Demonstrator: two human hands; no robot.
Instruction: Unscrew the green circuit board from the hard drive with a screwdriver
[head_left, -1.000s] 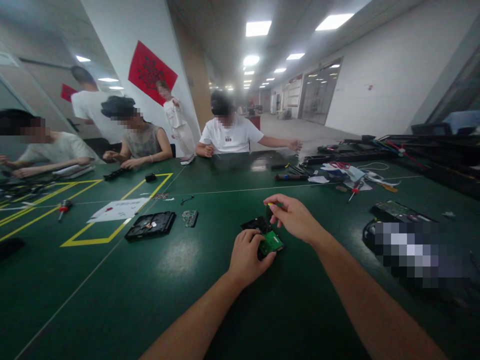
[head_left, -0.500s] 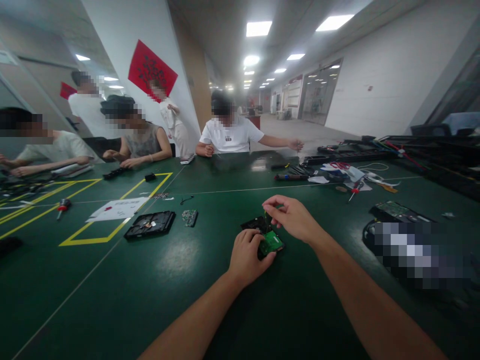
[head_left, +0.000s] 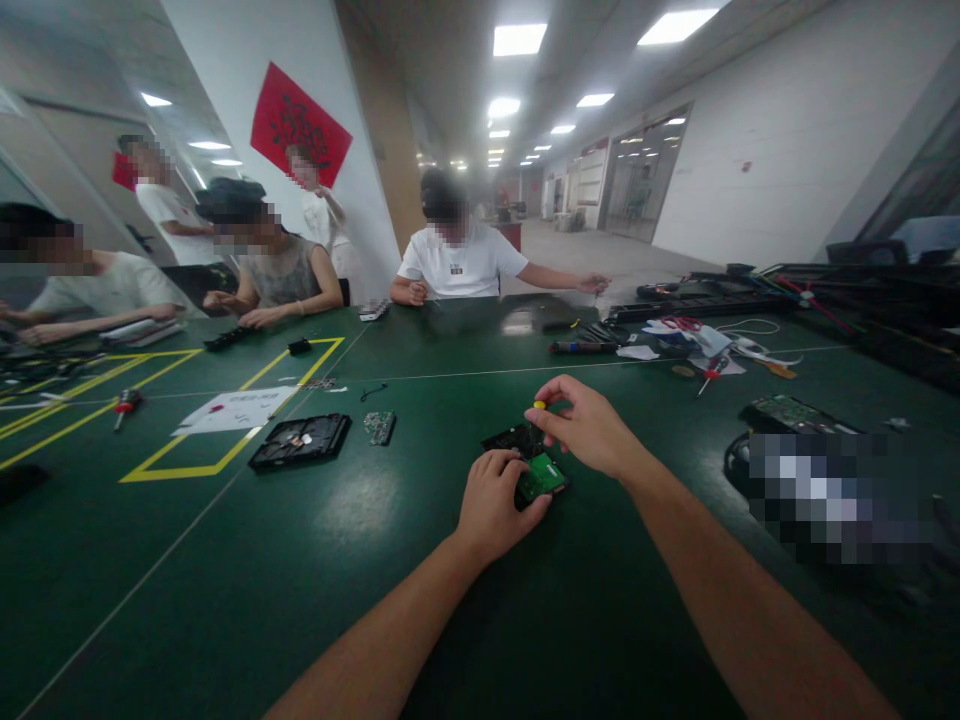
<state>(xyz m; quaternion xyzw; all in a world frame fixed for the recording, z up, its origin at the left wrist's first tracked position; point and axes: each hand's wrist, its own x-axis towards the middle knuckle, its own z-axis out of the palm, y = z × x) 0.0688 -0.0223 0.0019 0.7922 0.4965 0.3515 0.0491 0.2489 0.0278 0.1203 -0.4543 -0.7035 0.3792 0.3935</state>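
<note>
Basically, black boxy drive (head_left: 516, 438) with green circuit board (head_left: 543, 477), 5 o'clock of centre: left hand (head_left: 496, 498) grips 8 o'clock side, right hand (head_left: 581, 428) pinches yellow-topped driver (head_left: 540, 405). Likely stiff, board fragile; hold edges.

Beside the left hand (head_left: 491, 505), the green circuit board (head_left: 541, 476) looks smooth with a slight sheen, the casing (head_left: 516, 438) next to it dark and duller. The tool's yellow top (head_left: 539, 405), at the right hand (head_left: 585, 430), looks like smooth plastic. Around both hands, the surface (head_left: 375, 610) is smooth and softly glossy. Left of them lies a matt paper sheet (head_left: 236, 411); ahead and right, a screwdriver (head_left: 712, 376) has a metal shaft and plastic-looking handle.
</note>
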